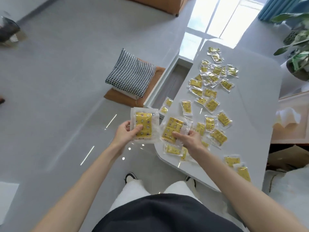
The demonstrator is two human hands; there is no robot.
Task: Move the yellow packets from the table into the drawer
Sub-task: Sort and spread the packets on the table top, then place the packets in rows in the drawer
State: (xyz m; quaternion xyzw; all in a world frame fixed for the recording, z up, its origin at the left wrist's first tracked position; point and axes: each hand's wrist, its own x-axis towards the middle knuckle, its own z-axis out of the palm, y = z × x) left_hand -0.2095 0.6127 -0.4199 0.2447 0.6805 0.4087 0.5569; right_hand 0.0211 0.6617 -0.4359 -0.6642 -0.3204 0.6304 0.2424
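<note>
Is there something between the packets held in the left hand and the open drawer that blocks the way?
Nothing visible blocks it. The left hand holds its stack of packets just short of the open drawer, with only floor beneath.

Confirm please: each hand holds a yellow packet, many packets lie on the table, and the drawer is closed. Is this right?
Not quite: the head view shows the drawer open. The rest holds: the left hand and the right hand each hold a yellow packet, and many lie on the table.
</note>
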